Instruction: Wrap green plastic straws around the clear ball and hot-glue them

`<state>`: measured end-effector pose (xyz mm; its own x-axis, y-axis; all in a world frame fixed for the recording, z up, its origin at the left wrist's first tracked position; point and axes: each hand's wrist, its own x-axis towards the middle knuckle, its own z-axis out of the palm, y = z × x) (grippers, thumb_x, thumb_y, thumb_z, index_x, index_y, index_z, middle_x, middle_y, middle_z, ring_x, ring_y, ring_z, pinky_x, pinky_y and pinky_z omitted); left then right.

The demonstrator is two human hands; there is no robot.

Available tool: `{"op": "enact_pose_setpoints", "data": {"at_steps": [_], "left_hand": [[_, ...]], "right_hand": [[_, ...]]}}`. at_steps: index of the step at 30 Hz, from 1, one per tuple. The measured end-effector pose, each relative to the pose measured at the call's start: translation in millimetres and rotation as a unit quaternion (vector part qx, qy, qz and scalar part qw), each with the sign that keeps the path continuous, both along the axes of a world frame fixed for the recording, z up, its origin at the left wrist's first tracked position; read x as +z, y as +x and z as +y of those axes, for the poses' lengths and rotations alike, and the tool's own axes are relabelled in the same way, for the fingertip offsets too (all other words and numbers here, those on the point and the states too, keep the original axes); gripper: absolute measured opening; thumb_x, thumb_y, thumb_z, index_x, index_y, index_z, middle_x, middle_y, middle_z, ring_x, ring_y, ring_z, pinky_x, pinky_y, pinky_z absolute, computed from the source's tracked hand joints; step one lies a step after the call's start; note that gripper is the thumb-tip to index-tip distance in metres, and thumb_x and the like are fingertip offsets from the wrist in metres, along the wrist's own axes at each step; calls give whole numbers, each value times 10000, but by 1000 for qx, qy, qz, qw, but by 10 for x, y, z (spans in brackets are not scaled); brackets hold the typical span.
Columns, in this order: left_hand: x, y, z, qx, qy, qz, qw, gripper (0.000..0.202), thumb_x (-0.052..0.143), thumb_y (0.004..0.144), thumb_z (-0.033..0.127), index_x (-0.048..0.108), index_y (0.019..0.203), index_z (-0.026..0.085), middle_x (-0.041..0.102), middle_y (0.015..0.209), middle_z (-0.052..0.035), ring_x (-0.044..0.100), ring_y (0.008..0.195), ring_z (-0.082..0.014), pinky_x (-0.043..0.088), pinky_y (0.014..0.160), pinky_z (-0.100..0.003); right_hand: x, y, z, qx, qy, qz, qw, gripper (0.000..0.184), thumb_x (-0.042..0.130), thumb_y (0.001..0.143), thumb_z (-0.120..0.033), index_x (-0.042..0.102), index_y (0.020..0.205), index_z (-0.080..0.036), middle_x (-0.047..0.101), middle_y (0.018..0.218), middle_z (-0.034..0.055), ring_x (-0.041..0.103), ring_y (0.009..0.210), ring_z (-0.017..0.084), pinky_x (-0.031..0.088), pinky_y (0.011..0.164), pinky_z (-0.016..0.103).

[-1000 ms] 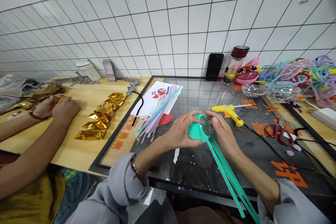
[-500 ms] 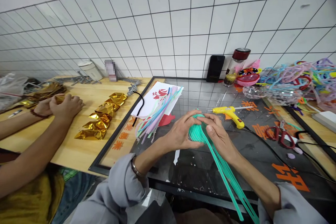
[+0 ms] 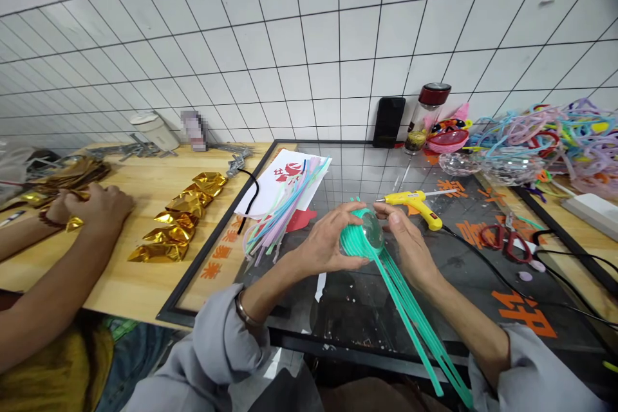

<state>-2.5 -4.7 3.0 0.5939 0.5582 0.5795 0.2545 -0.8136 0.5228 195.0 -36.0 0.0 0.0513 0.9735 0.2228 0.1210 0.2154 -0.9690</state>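
My left hand [image 3: 333, 238] holds a clear ball [image 3: 372, 230] whose left side is covered by rows of green pipe cleaners [image 3: 355, 241]. Their long loose ends trail down to the right, over the table's front edge. Beside the ball's right side is my right hand [image 3: 410, 246], thumb raised and fingers loosely curved; a small gap shows between it and the clear surface. Just beyond that hand lies a yellow hot glue gun [image 3: 412, 203], its nozzle pointing left.
Pastel pipe cleaners [image 3: 282, 206] lie across white paper [image 3: 255, 196]. Red scissors [image 3: 506, 243] and a black cable are at right. A phone [image 3: 389, 122], a bottle [image 3: 425, 117] and a tangled coloured heap [image 3: 535, 138] stand behind. Left, a co-worker's hands [image 3: 99, 212] handle gold foil.
My right hand has come away from the ball to the right, uncovering its clear surface. My left hand still holds it. The view has shifted slightly.
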Motion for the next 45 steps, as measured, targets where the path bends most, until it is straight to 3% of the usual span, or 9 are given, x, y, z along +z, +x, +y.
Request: {"op": "enact_pose_setpoints", "data": {"at_steps": [11,17,21,29,34,39,45], "left_hand": [[32,-14,-7,3,-62,-12,998,594,854,681,328,504,1151,232,599,1371,-166,584,1303,-327,478,1065,-506],[0,-31,39,4,-125,-67,990,616,881,639,321,505,1119,226,587,1362,-167,573,1304,-332,453,1076,-516],[-30,-27,46,5,-133,-81,988,627,887,638,312,505,1128,229,585,1356,-158,569,1310,-328,441,1086,-520],[-31,-14,35,0,-88,-57,994,620,867,664,353,504,1151,228,597,1334,-159,590,1280,-322,469,1069,-524],[-7,-10,5,15,-35,-5,999,614,844,689,386,490,1165,225,530,1365,-177,538,1320,-335,482,1060,-544],[10,1,-12,31,-14,15,999,616,844,682,417,499,1150,214,442,1394,-196,516,1329,-357,475,1067,-584],[14,8,-10,28,-24,20,999,608,844,674,398,508,1155,236,455,1399,-172,503,1342,-356,451,1097,-591]], "right_hand": [[-36,4,16,-17,-67,10,998,650,462,845,-774,683,1139,-237,659,1265,101,552,1205,303,387,1068,529],[-83,4,47,16,-124,64,990,699,482,825,-787,676,1175,-214,671,1282,112,593,1176,301,434,1037,514],[-90,19,41,26,-126,42,991,686,460,853,-769,677,1197,-216,658,1322,111,592,1196,301,459,1019,506],[-68,22,24,10,-87,-8,996,650,451,877,-742,684,1177,-214,661,1293,107,571,1218,299,404,1089,523],[-50,29,15,41,-28,-60,997,570,401,949,-667,660,1227,-242,631,1282,90,520,1278,268,343,1145,497],[-51,29,15,51,32,-103,993,504,401,980,-608,650,1249,-262,603,1271,88,526,1264,255,380,1129,484],[15,-6,-40,74,93,-164,979,451,402,1001,-545,622,1304,-293,533,1283,101,508,1273,251,412,1111,484]]}}
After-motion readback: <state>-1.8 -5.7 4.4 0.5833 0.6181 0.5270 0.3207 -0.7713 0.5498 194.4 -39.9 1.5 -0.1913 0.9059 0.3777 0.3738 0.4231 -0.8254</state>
